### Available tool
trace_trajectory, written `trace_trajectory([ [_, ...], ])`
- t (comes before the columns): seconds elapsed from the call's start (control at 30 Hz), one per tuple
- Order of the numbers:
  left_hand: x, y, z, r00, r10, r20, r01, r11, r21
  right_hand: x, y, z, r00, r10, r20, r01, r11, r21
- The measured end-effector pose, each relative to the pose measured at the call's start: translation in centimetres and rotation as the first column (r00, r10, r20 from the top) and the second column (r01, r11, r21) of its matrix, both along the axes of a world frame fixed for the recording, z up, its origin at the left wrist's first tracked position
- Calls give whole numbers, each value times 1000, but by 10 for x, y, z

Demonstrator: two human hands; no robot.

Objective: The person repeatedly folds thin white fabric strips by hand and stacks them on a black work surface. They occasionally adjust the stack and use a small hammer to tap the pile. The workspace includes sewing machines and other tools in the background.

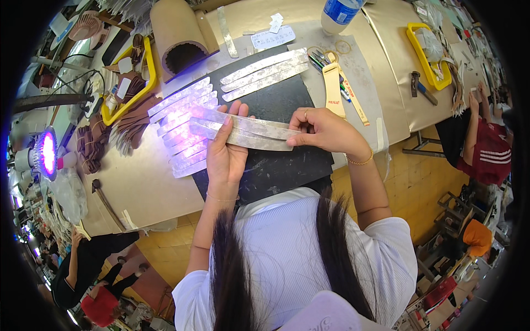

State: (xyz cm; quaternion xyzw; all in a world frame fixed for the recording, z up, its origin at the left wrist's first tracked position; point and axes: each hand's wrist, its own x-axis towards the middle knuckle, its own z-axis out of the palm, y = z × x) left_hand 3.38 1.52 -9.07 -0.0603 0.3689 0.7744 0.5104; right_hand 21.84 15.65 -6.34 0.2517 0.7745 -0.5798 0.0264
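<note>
Two or so curved, mottled silver-grey strips (259, 134) are held between my hands above a black mat (276, 172). My left hand (231, 149) lies palm up under them, its thumb pressed over their top. At their right end, my right hand (327, 131) pinches the tips between thumb and fingers. Left of my hands, a column of similar strips (182, 113) lies under bright purple light, their surfaces partly washed out by glare. Beyond the held strips, 3 more strips (265, 75) rest side by side on the mat.
A purple-lit lamp (48, 154) stands at left, near a yellow-rimmed tray (148, 63) and a hammer (105, 201). Farther back are a thick brown tube (179, 30) and a bottle (338, 14). Pens (345, 88), another hammer (424, 89) and a yellow basket (440, 80) lie rightward.
</note>
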Motion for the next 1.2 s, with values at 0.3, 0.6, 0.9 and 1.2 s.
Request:
trace_trajectory([
  [0.3, -4, -10, -14, 999, -28, 45, 29, 999, -22, 6, 28, -21, 903, -428, -42, 408, 884, -228],
  [0.6, -2, -20, -7, 998, -13, 66, 15, 999, -35, 14, 60, -51, 843, -533, 67, 537, 834, -126],
  [0.9, 0, -22, -6, 993, -24, 113, 28, 999, -30, 4, 68, -53, 825, -560, 77, 566, 817, -115],
  [1.2, 0, -27, -7, 992, -48, 117, 49, 999, -3, -2, 75, -65, 806, -591, 42, 591, 798, -119],
])
